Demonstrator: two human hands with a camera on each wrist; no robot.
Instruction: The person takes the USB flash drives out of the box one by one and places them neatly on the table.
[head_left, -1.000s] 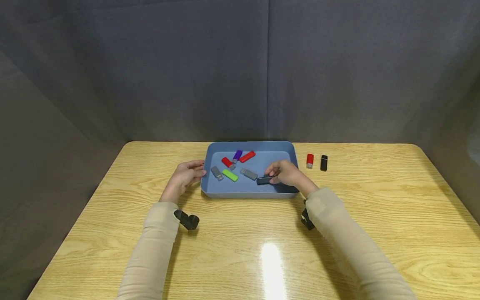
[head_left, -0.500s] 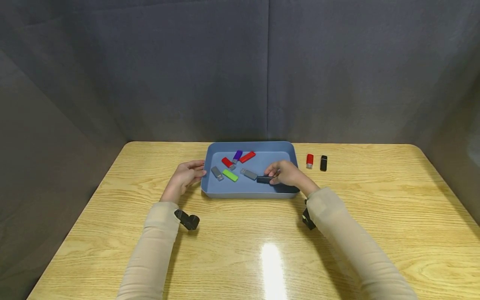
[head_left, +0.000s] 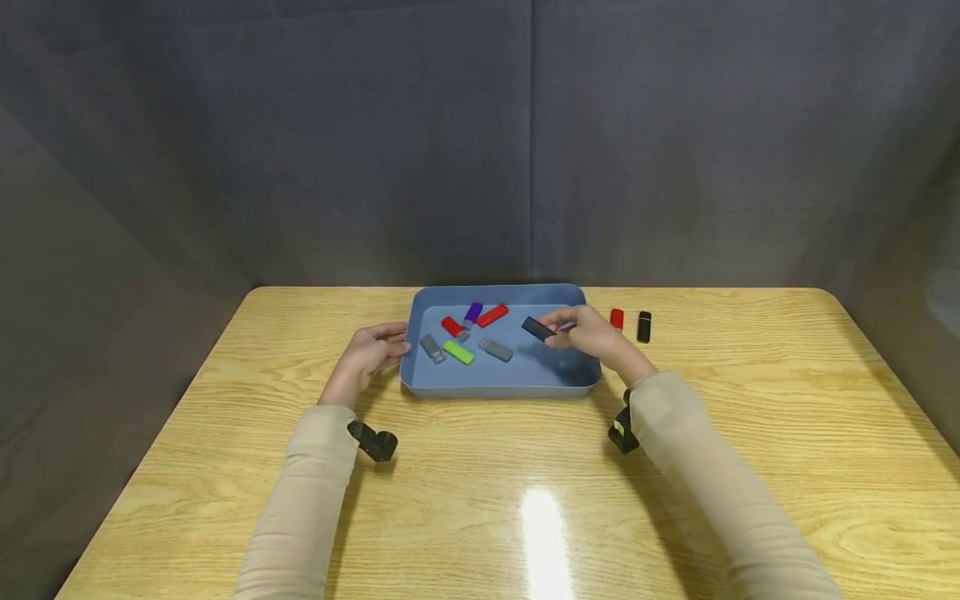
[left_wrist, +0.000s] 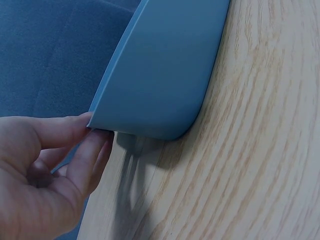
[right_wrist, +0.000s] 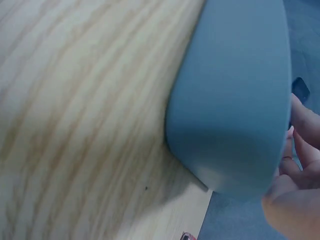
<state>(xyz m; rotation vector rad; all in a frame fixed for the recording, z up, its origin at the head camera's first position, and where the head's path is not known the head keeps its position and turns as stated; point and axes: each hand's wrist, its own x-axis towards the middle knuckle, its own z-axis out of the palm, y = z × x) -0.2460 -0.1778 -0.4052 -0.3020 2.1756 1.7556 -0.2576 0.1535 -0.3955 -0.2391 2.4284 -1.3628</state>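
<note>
My right hand [head_left: 588, 332] pinches a black USB stick [head_left: 537, 329] by one end, raised above the right part of a blue tray [head_left: 495, 392]. The other end of the stick points left, toward the loose sticks. At the tray's left end, my left hand [head_left: 375, 350] holds the rim with its fingertips; the left wrist view shows thumb and fingers [left_wrist: 82, 165] at the tray's corner. Inside the tray lie a purple stick [head_left: 474, 312], two red sticks [head_left: 492, 315], a green stick [head_left: 458, 352] and two grey sticks [head_left: 497, 350].
Right of the tray, a red USB stick [head_left: 617, 319] and a black one with a light band [head_left: 644, 327] lie on the wooden table [head_left: 465, 500]. My right hand partly overlaps that area. A dark cloth [head_left: 375, 150] hangs behind the table.
My right hand has lifted the black USB stick off the tray floor, moving up and slightly right, and the stick has turned. My left hand stays at the rim.
</note>
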